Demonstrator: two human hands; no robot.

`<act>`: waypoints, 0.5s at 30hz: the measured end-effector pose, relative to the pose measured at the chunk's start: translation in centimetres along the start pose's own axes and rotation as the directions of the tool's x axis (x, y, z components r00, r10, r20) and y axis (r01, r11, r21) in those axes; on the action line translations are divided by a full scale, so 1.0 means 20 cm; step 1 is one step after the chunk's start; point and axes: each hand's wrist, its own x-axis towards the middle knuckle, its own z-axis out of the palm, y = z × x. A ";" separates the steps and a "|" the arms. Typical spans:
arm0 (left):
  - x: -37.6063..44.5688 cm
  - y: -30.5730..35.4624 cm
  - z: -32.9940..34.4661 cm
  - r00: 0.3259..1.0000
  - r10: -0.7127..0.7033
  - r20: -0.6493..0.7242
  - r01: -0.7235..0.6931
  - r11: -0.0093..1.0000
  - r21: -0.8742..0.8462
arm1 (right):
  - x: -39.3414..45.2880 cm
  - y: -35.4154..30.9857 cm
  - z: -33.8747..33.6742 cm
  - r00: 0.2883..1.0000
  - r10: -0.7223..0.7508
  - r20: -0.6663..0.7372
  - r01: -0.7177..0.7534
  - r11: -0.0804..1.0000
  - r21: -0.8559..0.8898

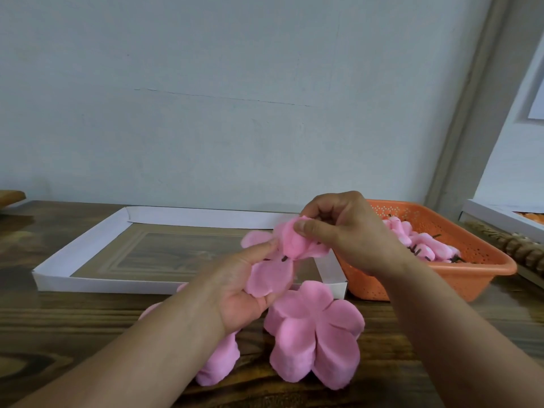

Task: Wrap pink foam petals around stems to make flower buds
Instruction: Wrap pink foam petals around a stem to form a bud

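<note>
No brand, label or writing can be read on anything here.

The landmark is the white tray (85, 245), a shallow paper-walled frame lying on the wooden table (73, 319). Above the tray's near right corner the left hand (244, 287) cups a pink foam petal piece (269, 275) from below, palm up, thumb pressed onto its upper edge and fingers curled under it. A short dark stem (284, 258) shows at the centre of the piece, between the two hands. The right hand (344, 231) comes in from the right of that corner and pinches one petal (290, 240) between thumb and fingertips, folded over the stem; its other fingers are curled in close.

In front of the tray, on the table, lies a spare five-lobed petal piece (315, 340), flat and open. Another pink piece (219, 366) lies to its left, partly hidden under the left forearm.

Touching the tray's right wall stands an orange perforated basket (441, 275) holding a heap of finished pink buds (418, 241) with dark stems
</note>
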 end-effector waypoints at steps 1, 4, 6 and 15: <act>0.00 0.00 0.01 1.000 -0.004 -0.025 0.004 1.000 -0.013 | 0.00 0.00 0.00 1.000 -0.001 0.005 0.001 1.000 0.004; 0.00 0.00 0.01 0.997 -0.018 -0.069 0.019 1.000 0.008 | -0.01 0.00 0.01 1.000 0.003 0.031 -0.004 1.000 0.018; 0.00 0.01 0.00 0.997 -0.015 -0.077 0.017 0.999 0.033 | -0.01 0.00 0.01 0.999 0.014 0.052 -0.015 1.000 0.023; -0.01 0.01 -0.02 0.997 -0.032 -0.065 0.038 0.995 0.097 | -0.01 0.00 0.01 0.994 0.020 0.109 -0.020 1.000 -0.005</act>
